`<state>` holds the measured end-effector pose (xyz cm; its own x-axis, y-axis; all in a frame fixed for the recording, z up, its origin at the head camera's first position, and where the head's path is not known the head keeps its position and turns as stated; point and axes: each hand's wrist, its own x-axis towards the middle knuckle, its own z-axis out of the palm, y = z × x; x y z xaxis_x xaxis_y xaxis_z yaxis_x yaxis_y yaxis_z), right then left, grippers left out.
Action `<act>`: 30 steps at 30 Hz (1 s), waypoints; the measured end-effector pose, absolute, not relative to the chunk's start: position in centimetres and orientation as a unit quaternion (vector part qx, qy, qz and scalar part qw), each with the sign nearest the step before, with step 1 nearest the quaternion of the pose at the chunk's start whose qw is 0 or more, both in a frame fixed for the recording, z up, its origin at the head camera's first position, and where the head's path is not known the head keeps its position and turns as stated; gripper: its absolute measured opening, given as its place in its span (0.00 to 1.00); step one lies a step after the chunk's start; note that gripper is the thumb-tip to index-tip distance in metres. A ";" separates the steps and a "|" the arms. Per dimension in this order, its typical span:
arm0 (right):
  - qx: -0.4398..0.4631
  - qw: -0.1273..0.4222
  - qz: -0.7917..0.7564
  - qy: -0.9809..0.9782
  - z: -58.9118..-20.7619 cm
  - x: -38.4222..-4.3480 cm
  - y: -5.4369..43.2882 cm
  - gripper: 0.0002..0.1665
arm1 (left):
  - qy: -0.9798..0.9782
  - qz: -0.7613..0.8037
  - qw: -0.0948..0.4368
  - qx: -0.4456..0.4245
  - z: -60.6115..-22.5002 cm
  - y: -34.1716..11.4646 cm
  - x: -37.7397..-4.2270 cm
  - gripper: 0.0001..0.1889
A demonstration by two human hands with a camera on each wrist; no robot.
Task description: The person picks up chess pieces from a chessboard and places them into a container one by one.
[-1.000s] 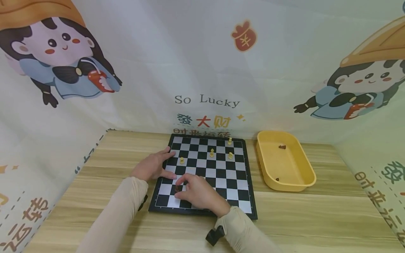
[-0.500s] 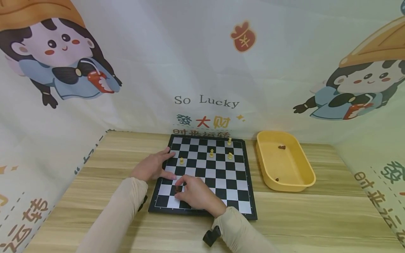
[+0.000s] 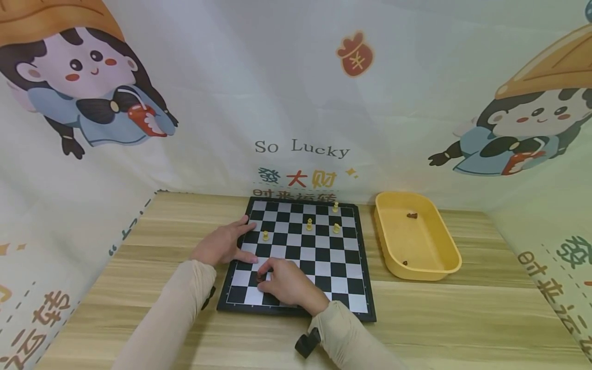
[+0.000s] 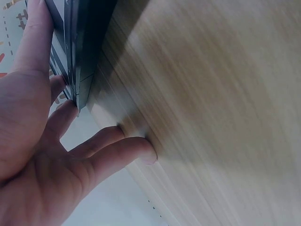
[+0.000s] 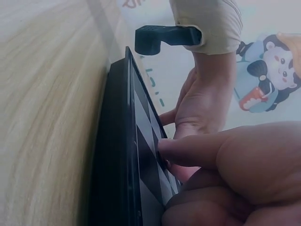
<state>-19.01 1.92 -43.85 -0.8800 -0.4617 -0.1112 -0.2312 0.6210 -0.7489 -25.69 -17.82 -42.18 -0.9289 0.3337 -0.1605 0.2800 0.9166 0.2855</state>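
A black-and-white chessboard (image 3: 339,284) with a dark frame lies on the table. Near its front left corner my right hand (image 3: 290,281) pinches a dark brown chess piece (image 3: 260,278) between thumb and index finger; the fingers cover most of it. My left hand (image 3: 219,244) rests at the board's left edge, thumb and index finger over the border. In the left wrist view its other fingers (image 4: 124,153) reach down beside the board to the wood. Light yellow chess pieces stand farther back, among them a pawn-like one (image 3: 265,236) and another (image 3: 309,224) near the middle.
A yellow tray (image 3: 393,264) stands right of the board. Inside are a dark brown piece (image 3: 412,216) lying on its side and a smaller dark one (image 3: 405,262). Two more yellow pieces sit at the board's back right. A printed cloth (image 3: 296,103) hangs behind the table.
My right wrist and forearm have shifted slightly to the left. The right fingers stay at the same spot round the dark piece, which shows a little less. My left hand has not moved.
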 end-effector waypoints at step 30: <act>-0.181 0.129 -0.414 0.883 -43.7 -18.7 1.9 0.04 | 0.973 0.130 0.099 0.161 -42.7 -18.0 -26.1 0.51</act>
